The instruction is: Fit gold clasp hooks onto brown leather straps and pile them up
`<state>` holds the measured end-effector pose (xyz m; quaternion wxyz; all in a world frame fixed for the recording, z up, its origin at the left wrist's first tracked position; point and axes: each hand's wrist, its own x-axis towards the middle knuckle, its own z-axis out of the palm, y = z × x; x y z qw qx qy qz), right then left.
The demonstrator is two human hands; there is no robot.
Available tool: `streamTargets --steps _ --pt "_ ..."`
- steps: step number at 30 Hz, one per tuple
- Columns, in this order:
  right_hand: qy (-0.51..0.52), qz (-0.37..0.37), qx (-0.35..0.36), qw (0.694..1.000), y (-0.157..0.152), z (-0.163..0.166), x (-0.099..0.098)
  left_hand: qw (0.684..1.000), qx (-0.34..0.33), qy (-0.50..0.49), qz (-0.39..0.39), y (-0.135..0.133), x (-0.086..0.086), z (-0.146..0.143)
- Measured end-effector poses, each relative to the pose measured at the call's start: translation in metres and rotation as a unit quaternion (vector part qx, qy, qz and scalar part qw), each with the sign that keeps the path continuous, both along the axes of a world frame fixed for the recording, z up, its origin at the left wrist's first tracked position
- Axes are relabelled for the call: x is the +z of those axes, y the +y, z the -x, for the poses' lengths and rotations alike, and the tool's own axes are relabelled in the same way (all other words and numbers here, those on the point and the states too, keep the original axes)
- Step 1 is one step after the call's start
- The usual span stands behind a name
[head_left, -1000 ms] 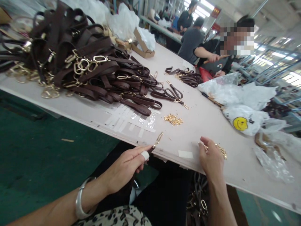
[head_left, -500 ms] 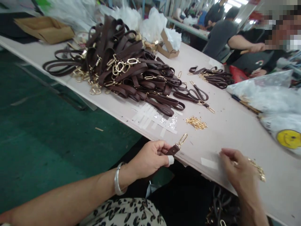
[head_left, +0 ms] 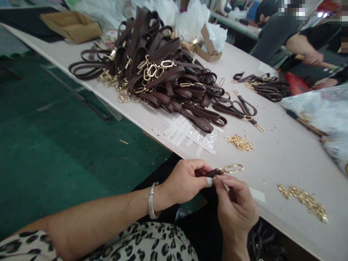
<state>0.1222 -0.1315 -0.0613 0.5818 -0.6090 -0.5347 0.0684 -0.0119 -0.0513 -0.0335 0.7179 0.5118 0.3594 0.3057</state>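
Note:
My left hand [head_left: 187,179], with a white wrap on its thumb, pinches the end of a dark brown strap [head_left: 213,174] just over the table's front edge. A gold oval clasp [head_left: 233,168] sticks out from that end to the right. My right hand [head_left: 236,201] is closed in a pinch against the strap end, its fingertips meeting the left thumb. A tiny pale gold speck shows at these fingertips; what they hold is mostly hidden. Two piles of small gold metal pieces lie on the table: one pile [head_left: 240,143] beyond my hands, another pile [head_left: 304,199] to the right.
A large heap of brown straps [head_left: 163,72] with gold clasps covers the table's left half. More straps [head_left: 268,87] lie farther right. Cardboard boxes [head_left: 72,27] and plastic bags [head_left: 326,116] stand around. Across the table, a co-worker's hand [head_left: 312,58] grips a wooden handle. More straps hang below the edge.
My right hand has moved left from the right-hand pile of gold pieces to the strap end in my left hand. The clasp now points more to the right. The view has shifted.

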Motion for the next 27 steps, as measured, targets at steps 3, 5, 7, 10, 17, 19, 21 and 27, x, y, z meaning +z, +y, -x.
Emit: streamTargets --steps 3,5,7,10,17,19,21,27 --pt "0.016 -0.027 -0.003 1.0 0.001 0.004 0.001 1.0 -0.004 -0.007 0.001 -0.001 -0.003 0.0" --pt "0.032 -0.041 -0.012 0.999 0.001 0.007 0.0 1.0 -0.008 -0.018 0.008 -0.002 -0.005 0.0" --pt "0.037 -0.033 -0.016 0.999 0.001 0.008 0.001 1.0 -0.006 -0.025 0.007 -0.003 -0.007 0.0" --pt "0.035 -0.007 -0.011 0.999 0.0 0.01 0.003 0.999 -0.002 -0.015 -0.044 -0.005 -0.007 0.002" --pt "0.157 0.014 -0.069 0.985 -0.004 0.016 0.008 0.973 -0.005 0.029 -0.229 -0.006 -0.002 0.007" --pt "0.204 0.036 -0.071 0.976 -0.003 0.016 0.008 0.974 -0.017 0.021 -0.225 -0.006 -0.004 0.008" --pt "0.241 0.062 -0.062 0.966 -0.004 0.014 0.007 0.981 -0.039 0.004 -0.192 -0.005 -0.007 0.009" --pt "0.313 0.094 -0.053 0.944 -0.018 0.008 -0.011 0.995 -0.041 -0.002 -0.088 -0.008 -0.006 0.012"
